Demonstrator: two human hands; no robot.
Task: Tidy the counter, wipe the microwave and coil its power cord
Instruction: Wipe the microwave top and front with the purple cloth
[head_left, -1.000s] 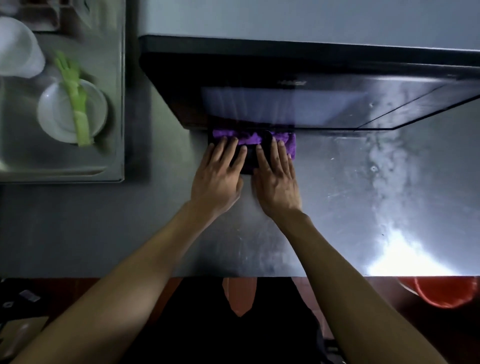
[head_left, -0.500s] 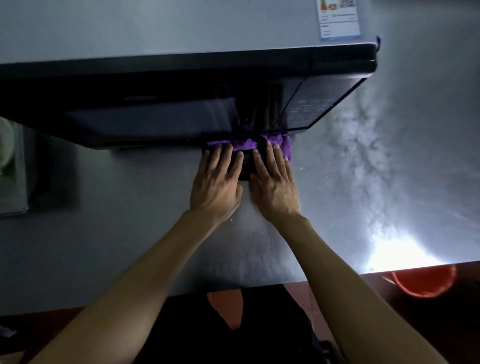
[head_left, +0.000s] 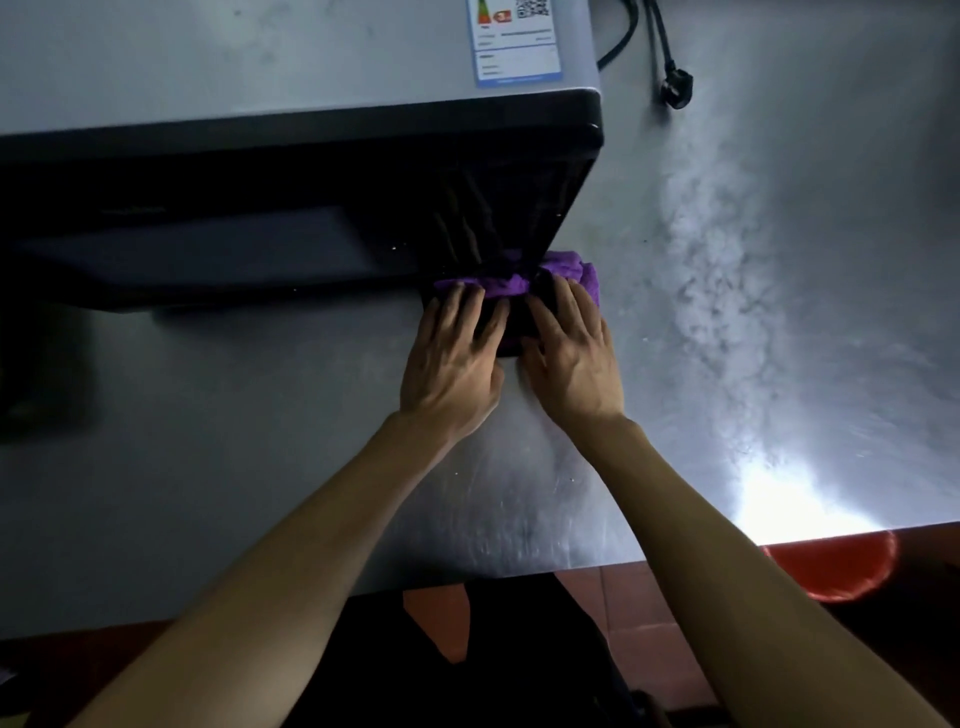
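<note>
Head view: hands (head_left: 511, 358) flat on purple cloth (head_left: 571, 275).

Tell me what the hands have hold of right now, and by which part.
Neither grips anything. The left hand and right hand press flat, fingers straight, on the near part of the purple cloth lying on the counter against the microwave.

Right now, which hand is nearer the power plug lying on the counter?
Right. The right hand presses the purple cloth below the plug; the left hand sits beside it, farther left.
</note>
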